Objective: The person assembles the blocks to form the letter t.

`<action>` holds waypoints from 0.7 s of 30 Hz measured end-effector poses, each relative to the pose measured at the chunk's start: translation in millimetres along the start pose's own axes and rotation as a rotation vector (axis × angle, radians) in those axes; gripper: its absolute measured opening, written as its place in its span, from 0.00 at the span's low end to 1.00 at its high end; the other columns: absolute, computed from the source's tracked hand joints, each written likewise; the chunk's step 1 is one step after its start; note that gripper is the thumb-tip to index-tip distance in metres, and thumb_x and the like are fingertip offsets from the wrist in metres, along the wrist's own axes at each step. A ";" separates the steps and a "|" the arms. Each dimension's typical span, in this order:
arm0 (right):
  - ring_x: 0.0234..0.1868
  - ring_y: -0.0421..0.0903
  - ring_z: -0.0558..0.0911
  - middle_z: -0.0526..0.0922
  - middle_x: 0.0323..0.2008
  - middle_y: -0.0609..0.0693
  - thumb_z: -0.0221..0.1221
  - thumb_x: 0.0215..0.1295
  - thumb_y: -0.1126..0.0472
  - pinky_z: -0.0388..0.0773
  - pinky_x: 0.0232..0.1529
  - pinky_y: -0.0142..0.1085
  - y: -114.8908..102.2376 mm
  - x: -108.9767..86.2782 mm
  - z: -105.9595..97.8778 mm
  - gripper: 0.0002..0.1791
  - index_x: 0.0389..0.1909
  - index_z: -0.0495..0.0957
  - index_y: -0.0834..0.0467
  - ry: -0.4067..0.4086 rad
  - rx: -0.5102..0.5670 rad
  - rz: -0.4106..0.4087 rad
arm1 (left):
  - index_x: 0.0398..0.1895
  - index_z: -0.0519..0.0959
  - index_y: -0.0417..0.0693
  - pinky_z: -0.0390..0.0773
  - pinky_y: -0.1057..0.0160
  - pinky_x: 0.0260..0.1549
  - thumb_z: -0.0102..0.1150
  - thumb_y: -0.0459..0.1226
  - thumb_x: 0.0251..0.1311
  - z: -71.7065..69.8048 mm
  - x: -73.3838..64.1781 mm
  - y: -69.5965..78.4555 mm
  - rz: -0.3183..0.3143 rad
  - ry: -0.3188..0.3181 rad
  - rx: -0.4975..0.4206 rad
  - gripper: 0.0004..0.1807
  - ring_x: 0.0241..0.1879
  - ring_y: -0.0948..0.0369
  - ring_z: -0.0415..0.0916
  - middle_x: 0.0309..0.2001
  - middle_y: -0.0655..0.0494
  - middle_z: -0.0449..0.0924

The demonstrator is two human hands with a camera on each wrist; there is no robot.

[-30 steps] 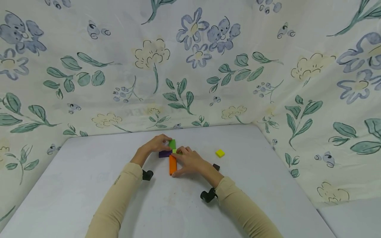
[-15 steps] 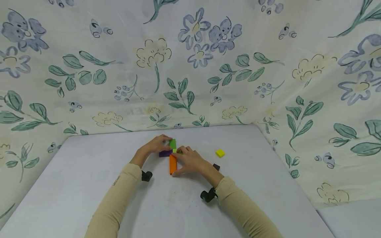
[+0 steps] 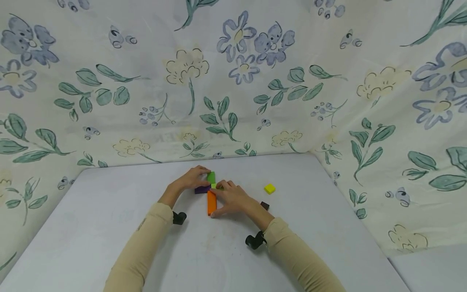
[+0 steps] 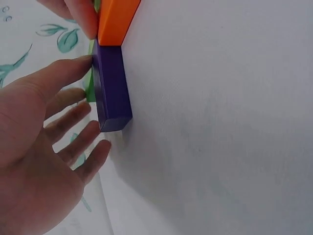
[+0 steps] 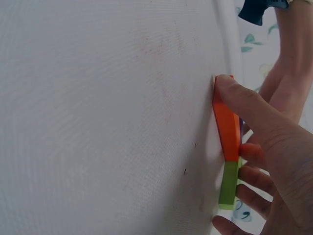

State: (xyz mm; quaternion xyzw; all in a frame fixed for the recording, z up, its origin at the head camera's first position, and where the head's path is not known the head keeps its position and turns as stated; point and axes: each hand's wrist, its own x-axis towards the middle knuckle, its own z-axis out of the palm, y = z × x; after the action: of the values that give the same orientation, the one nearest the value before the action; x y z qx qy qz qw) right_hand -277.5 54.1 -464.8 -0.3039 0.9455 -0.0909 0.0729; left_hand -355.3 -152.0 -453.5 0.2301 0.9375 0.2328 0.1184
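Note:
Several coloured blocks meet in a cross shape on the white table. My left hand pinches the green block at the far side, its thumb also against the purple block pointing left. With thumb and index finger at its two ends, my right hand holds the orange block, which points toward me. A light green block extends to the right, mostly under my right fingers in the head view. At the centre a small yellow-green top shows between the blocks.
A yellow square block lies to the right of the cross. A dark block sits beside my right wrist, partly hidden by it. Black wrist cameras hang below both wrists. A floral cloth rises behind the table.

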 end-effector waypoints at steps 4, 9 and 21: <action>0.65 0.50 0.65 0.66 0.67 0.49 0.62 0.50 0.26 0.72 0.63 0.52 -1.5 -0.2 0.1 0.49 0.72 0.64 0.43 -0.004 -0.004 0.005 | 0.68 0.69 0.36 0.60 0.38 0.68 0.62 0.40 0.63 1.3 -3.6 3.0 0.042 0.050 0.035 0.32 0.68 0.37 0.60 0.68 0.34 0.64; 0.65 0.50 0.65 0.66 0.67 0.49 0.62 0.50 0.26 0.72 0.63 0.52 -2.7 -0.1 0.0 0.49 0.72 0.64 0.43 -0.001 -0.013 0.006 | 0.66 0.71 0.37 0.65 0.39 0.66 0.63 0.37 0.61 0.2 -8.7 6.1 0.094 0.081 0.022 0.30 0.65 0.38 0.64 0.67 0.35 0.66; 0.66 0.50 0.65 0.66 0.66 0.48 0.61 0.50 0.25 0.72 0.62 0.53 -0.7 0.1 1.1 0.49 0.72 0.65 0.42 0.000 -0.011 0.001 | 0.63 0.75 0.38 0.79 0.50 0.54 0.67 0.35 0.56 1.6 -27.1 8.1 0.096 -0.005 -0.047 0.29 0.55 0.47 0.74 0.62 0.39 0.72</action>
State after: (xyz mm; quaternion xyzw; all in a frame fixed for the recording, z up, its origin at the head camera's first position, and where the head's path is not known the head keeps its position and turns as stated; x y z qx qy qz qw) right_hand -276.9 53.3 -465.7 -0.3039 0.9462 -0.0856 0.0711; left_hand -328.3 -158.2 -447.8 0.2725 0.9193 0.2597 0.1150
